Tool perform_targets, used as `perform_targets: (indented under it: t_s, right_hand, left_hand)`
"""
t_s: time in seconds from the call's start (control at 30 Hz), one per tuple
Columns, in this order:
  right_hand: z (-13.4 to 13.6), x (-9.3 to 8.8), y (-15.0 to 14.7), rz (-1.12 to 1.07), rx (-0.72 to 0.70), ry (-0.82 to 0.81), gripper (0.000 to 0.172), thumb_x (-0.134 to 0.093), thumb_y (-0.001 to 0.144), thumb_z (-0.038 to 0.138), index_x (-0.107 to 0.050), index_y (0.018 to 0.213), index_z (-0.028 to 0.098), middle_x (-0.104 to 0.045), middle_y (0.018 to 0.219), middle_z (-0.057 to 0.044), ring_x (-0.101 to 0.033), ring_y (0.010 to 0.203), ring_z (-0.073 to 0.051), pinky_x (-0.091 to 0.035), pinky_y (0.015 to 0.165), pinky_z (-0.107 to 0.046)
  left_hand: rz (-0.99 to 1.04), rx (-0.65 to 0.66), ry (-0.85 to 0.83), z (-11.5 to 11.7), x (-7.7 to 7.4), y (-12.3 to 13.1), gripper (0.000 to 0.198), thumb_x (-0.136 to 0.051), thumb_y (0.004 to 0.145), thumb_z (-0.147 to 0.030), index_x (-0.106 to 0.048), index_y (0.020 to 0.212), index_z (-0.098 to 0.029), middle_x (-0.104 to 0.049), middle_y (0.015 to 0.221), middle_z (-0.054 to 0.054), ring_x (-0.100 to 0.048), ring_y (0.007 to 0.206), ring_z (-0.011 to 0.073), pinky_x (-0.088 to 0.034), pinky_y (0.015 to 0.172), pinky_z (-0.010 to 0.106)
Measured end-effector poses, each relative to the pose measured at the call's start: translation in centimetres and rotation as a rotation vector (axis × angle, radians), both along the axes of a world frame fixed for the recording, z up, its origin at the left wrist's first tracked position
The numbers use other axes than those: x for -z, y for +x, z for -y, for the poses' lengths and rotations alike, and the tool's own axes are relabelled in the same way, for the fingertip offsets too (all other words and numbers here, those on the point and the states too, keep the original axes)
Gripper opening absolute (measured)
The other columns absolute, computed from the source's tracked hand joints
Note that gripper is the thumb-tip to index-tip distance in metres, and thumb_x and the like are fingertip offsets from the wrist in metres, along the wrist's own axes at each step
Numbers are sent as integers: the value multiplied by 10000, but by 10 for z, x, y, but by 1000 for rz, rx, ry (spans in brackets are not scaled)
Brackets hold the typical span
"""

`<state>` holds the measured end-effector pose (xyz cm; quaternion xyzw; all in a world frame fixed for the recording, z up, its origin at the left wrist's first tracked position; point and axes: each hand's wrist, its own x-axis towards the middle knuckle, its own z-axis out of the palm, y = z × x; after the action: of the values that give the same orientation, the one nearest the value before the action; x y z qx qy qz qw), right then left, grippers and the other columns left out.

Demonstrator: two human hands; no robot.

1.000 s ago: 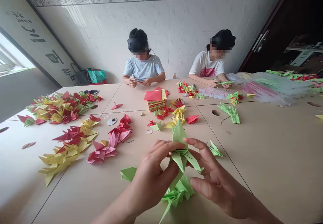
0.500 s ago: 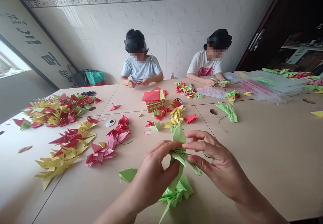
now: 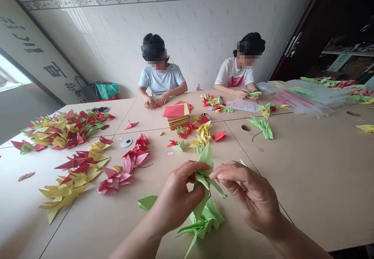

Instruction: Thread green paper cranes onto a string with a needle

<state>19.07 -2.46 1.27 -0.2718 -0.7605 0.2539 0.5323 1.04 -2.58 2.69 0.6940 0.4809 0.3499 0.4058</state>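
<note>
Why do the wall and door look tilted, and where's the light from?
Head view: the wide lens bends edges, so the white tiled wall and dark wooden door lean; daylight glares from the left window; the green folded paper chain looks sharp.

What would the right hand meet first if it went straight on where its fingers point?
The right hand points leftward at the green folded-paper string, which its fingertips seem to be pinching; just beyond is the left hand. Depth is unclear.
</note>
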Motion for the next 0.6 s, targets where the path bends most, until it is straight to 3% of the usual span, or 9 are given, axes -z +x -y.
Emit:
perform_targets:
  t_s: [0.1, 0.2, 0.33, 0.43, 0.6]
  right_hand:
    - [3, -2, -1, -189, 7, -196, 149, -451, 992, 168, -546, 1012, 280, -719, 961, 0, -667, 817, -113, -536, 700, -234]
    - [1, -8, 0, -431, -111, -449, 110, -403, 1021, 291, -491, 957, 299, -746, 925, 24, -702, 702, -113, -549, 579, -216]
    - [-6, -16, 13, -653, -195, -732, 104, -528, 959, 388, -480, 922, 302, -733, 734, 52, -709, 584, -125, -531, 457, -169]
    - [-12, -15, 33, -775, -114, -807, 191, -685, 853, 373, -518, 901, 294, -689, 650, 65, -676, 537, -106, -513, 433, -134]
    - [-13, 4, 71, -808, 18, -879, 236, -808, 726, 279, -619, 864, 251, -660, 706, 44, -624, 593, -77, -548, 543, -137]
  left_hand:
    - [-18, 8, -11, -1, 1, 1, 361, -536, 760, -48, -658, 1037, -245, -634, 886, -17, -539, 761, 125, -441, 694, 233]
    - [-49, 21, -21, -2, 1, 2, 370, -528, 765, -54, -655, 1050, -252, -633, 871, -16, -541, 758, 127, -442, 680, 228]
    - [-89, 35, -18, -4, 4, -1, 364, -530, 772, -76, -646, 1063, -261, -641, 912, -13, -551, 756, 124, -456, 679, 224]
    - [-143, 19, 7, -7, 7, -5, 348, -525, 791, -103, -644, 1073, -268, -643, 913, -12, -556, 757, 124, -463, 687, 225]
    - [-207, -12, 6, -17, 13, -8, 325, -518, 795, -133, -657, 1068, -242, -650, 883, 5, -571, 733, 132, -480, 682, 241]
